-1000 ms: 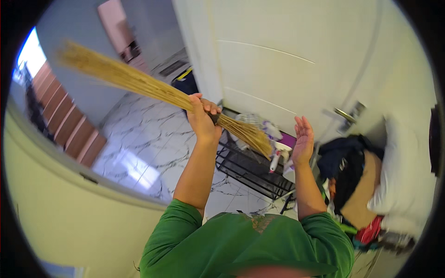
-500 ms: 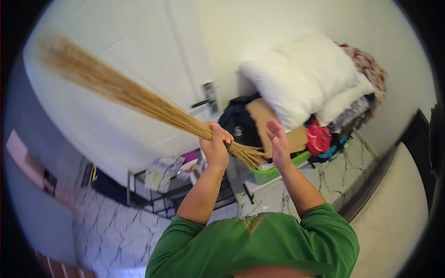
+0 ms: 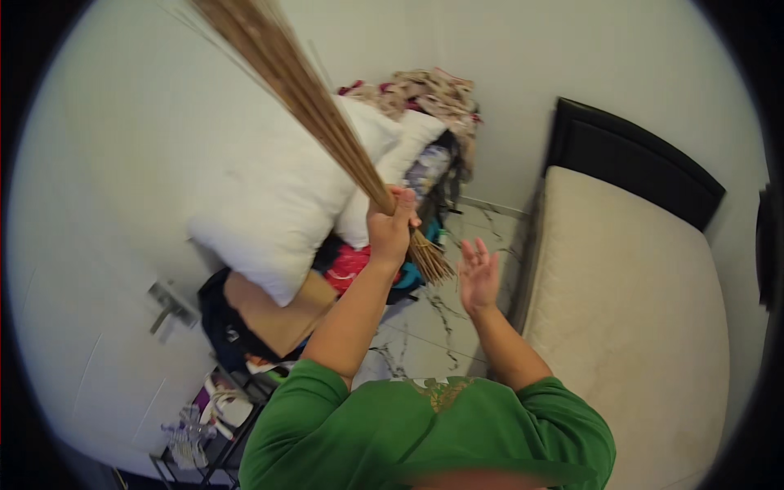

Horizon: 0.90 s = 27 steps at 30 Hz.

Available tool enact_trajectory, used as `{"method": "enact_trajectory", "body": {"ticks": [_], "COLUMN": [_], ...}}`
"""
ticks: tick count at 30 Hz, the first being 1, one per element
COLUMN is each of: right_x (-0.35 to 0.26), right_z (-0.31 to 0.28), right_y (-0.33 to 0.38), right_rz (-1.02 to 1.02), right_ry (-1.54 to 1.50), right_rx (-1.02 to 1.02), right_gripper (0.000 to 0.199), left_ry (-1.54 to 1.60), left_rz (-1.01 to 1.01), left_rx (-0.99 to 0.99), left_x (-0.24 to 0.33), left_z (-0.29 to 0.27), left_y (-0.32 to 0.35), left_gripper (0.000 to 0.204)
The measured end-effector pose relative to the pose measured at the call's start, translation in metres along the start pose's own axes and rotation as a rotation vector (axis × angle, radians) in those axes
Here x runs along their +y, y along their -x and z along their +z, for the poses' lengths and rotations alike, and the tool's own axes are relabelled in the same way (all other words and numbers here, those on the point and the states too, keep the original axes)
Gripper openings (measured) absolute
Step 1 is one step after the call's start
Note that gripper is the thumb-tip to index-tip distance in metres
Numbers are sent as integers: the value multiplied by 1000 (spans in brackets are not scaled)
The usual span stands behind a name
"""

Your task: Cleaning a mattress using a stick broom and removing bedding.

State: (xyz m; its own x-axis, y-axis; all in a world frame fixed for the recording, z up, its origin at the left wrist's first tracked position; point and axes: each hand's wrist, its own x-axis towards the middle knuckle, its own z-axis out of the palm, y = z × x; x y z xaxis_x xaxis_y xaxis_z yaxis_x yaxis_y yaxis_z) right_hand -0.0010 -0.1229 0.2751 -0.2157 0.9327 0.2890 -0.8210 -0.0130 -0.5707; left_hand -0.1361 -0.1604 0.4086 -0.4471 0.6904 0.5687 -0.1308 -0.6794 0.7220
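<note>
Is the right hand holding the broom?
No, the right hand is open and empty; only the left hand grips the stick broom.

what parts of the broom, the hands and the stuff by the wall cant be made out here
- Head view: the broom bristle tips run past the top edge.
- The grip section is hidden inside the left hand.
- The right hand is open; its palm faces away.
- The pile is largely covered by the white pillow.
- Items on the black rack are too small and blurred.
</note>
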Motion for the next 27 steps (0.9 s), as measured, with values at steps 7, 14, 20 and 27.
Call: {"method": "enact_trajectory", "body": {"ticks": [7, 14, 20, 27], "right_x": [-70, -142, -190, -323], "right_z": [-117, -131, -246, -403], "right_y": [-21, -15, 8, 166], "right_rz": [-38, -22, -51, -647], "right_ry": [504, 856, 464, 403], "right_rx": [378, 320, 921, 1691], "right_gripper": [59, 42, 17, 9], "left_ry": [1, -361, -517, -334], "left_rz": [-363, -522, -89, -679], "left_rx": [-224, -704, -1788, -1726], "left_x": [-127, -250, -292, -359], "left_z": [116, 165, 188, 153], "left_y": [19, 114, 124, 30], "left_gripper": [24, 27, 88, 53]}}
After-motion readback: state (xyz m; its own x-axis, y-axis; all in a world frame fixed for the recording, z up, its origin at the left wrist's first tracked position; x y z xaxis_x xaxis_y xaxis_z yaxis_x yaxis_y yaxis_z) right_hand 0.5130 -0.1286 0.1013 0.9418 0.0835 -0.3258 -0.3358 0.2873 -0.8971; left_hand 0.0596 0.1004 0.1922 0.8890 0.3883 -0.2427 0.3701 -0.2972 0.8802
